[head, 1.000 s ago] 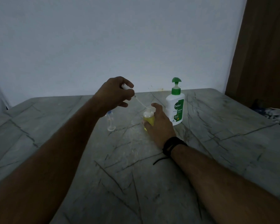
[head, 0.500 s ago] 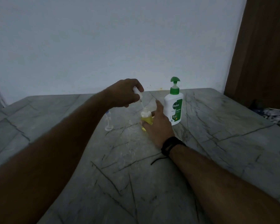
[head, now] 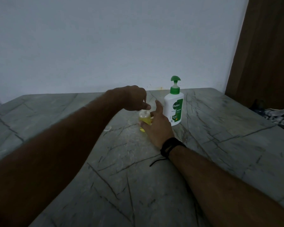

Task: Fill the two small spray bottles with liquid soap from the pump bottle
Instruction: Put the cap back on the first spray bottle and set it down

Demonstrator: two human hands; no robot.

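A small clear spray bottle (head: 144,120) holding yellow soap stands on the grey marble table (head: 203,145). My right hand (head: 157,126) grips its body from the right side. My left hand (head: 133,99) is directly above it, fingers pinched on the white spray cap (head: 144,113), which sits in the bottle's neck. The white pump bottle (head: 174,107) with a green pump head stands upright just right of my right hand. The second small bottle is almost wholly hidden behind my left forearm; only its clear base (head: 108,128) shows.
A pale wall runs along the table's far edge. A brown wooden door (head: 266,54) stands at the right. Crumpled cloth (head: 279,115) lies beyond the table's right edge. A black band with a loose cord (head: 169,149) circles my right wrist.
My left hand has come down and to the right with the spray cap, sliding its tube into the yellow bottle. My left forearm now covers the second small bottle.
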